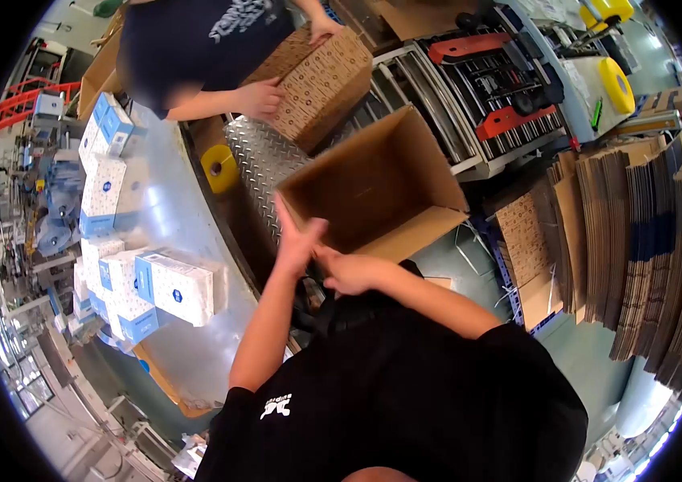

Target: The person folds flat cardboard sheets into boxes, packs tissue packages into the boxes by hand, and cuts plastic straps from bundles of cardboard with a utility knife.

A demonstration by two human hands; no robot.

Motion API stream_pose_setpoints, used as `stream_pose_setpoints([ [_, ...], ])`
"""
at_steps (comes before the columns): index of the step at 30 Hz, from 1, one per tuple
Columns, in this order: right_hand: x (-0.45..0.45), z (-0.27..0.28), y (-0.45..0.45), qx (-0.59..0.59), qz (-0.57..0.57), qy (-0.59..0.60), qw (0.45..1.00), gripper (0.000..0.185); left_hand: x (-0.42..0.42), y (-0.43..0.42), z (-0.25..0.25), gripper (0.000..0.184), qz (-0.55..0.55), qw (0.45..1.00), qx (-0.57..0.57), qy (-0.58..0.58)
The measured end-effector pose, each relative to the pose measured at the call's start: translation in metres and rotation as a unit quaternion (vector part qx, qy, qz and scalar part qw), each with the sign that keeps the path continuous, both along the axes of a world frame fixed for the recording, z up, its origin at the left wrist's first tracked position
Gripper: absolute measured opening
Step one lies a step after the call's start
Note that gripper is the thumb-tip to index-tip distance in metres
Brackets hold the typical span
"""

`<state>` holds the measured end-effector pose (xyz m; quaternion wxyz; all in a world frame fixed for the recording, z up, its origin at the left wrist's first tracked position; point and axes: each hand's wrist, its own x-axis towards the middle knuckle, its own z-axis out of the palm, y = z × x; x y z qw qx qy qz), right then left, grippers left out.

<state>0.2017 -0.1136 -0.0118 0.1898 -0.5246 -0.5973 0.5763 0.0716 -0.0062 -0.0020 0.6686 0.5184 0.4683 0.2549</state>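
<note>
A brown cardboard box (369,189) stands in front of me, its opening tilted toward me and its inside bare. My left hand (296,241) is at the box's near left rim, fingers stretched along the wall and thumb on the opening side. Close beside it, my right hand (350,271) has its fingers curled at the box's near lower corner. What those fingers hold, if anything, is hidden. Beyond the box, another person's hands (260,100) hold a printed carton (321,88).
White and blue packs (176,287) stand on the metal table (168,201) at left. A yellow tape roll (219,169) lies by a diamond-plate surface (264,153). A roller machine with red guides (518,120) is at upper right. Flattened cartons (602,241) are stacked at right.
</note>
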Motion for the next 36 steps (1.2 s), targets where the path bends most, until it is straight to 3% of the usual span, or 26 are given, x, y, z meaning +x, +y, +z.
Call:
stream_pose_setpoints([
  [1,0.005,0.002,0.003,0.092,-0.026,-0.11,0.989,0.077,0.004,0.0,0.009,0.101,-0.105,0.941,0.215,0.239],
  [2,0.017,0.01,0.004,0.184,-0.047,-0.211,0.959,0.07,0.002,0.0,0.002,0.086,-0.094,0.92,0.24,0.295],
  [3,0.054,0.063,0.018,0.291,-0.131,-0.278,0.906,0.059,-0.016,0.012,-0.013,0.077,-0.095,0.932,0.205,0.283],
  [5,0.109,0.081,0.022,0.25,-0.351,-0.451,0.781,0.072,-0.058,0.043,-0.033,0.057,-0.035,0.966,0.181,0.184],
  [6,0.135,0.066,0.011,0.225,-0.37,-0.543,0.719,0.079,-0.093,0.065,-0.054,0.056,-0.045,0.972,0.153,0.173],
  [7,0.155,0.041,0.0,0.183,-0.373,-0.526,0.742,0.078,-0.125,0.073,-0.082,0.061,-0.092,0.941,0.196,0.261],
  [8,0.168,0.033,-0.006,-0.001,-0.357,-0.39,0.849,0.077,-0.144,0.076,-0.099,0.066,-0.141,0.898,0.235,0.345],
  [9,0.173,0.01,-0.015,-0.015,-0.254,-0.436,0.863,0.072,-0.133,0.058,-0.098,0.074,-0.175,0.83,0.252,0.466],
  [11,0.166,-0.016,-0.029,-0.018,-0.214,-0.422,0.881,0.065,-0.08,0.013,-0.134,0.095,-0.172,0.801,0.263,0.51],
  [12,0.159,-0.013,-0.033,-0.022,-0.227,-0.397,0.889,0.066,-0.065,-0.008,-0.169,0.106,-0.144,0.849,0.253,0.441],
  [13,0.15,-0.006,-0.037,-0.034,-0.226,-0.393,0.891,0.067,-0.059,-0.018,-0.174,0.104,-0.141,0.946,0.107,0.271],
  [14,0.144,0.002,-0.032,-0.038,-0.223,-0.39,0.893,0.068,-0.054,-0.016,-0.175,0.103,-0.12,0.989,-0.037,0.081],
  [15,0.138,0.012,-0.022,-0.027,-0.211,-0.389,0.896,0.068,-0.064,-0.003,-0.173,0.103,-0.104,0.991,-0.033,0.082],
  [17,0.117,0.022,-0.001,-0.053,-0.235,-0.33,0.913,0.067,-0.121,0.025,-0.16,0.082,-0.15,0.949,-0.078,0.267],
  [18,0.107,0.015,0.017,-0.041,-0.219,-0.32,0.921,0.067,-0.146,0.034,-0.143,0.06,-0.065,0.949,0.035,0.306],
  [19,0.093,0.004,0.04,-0.002,-0.227,-0.263,0.938,0.066,-0.149,0.044,-0.064,0.055,0.045,0.963,0.056,0.258],
  [21,0.056,-0.005,0.084,0.018,-0.236,-0.163,0.958,0.069,-0.225,0.069,-0.035,0.045,0.111,0.868,0.254,0.412],
  [23,0.037,0.001,0.105,0.014,-0.186,-0.206,0.961,0.068,-0.293,0.084,-0.009,0.046,0.211,0.731,0.387,0.521],
  [24,0.034,0.006,0.12,0.009,-0.148,-0.26,0.954,0.067,-0.314,0.084,0.003,0.06,0.221,0.631,0.327,0.668],
  [26,0.04,0.011,0.124,0.035,-0.179,-0.29,0.939,0.072,-0.362,0.075,-0.018,0.076,0.303,0.667,0.144,0.665],
  [28,0.012,0.048,0.136,0.327,-0.224,-0.408,0.822,0.073,-0.398,0.064,-0.073,0.087,0.194,0.74,0.174,0.62],
  [30,-0.046,0.066,0.161,0.375,-0.178,-0.254,0.874,0.065,-0.385,0.057,-0.058,0.083,0.104,0.799,0.222,0.549],
  [32,-0.122,0.044,0.186,0.331,-0.034,-0.138,0.933,0.05,-0.391,0.068,-0.027,0.079,0.063,0.868,0.209,0.446],
  [33,-0.164,0.029,0.197,0.204,0.01,-0.09,0.975,0.053,-0.417,0.078,-0.028,0.082,0.127,0.842,0.26,0.456],
  [34,-0.204,0.023,0.205,0.192,0.03,-0.102,0.976,0.066,-0.457,0.094,-0.028,0.086,0.188,0.809,0.31,0.462],
  [36,-0.268,-0.016,0.227,0.113,-0.006,-0.125,0.986,0.092,-0.558,0.117,-0.046,0.097,0.267,0.641,0.271,0.666],
])
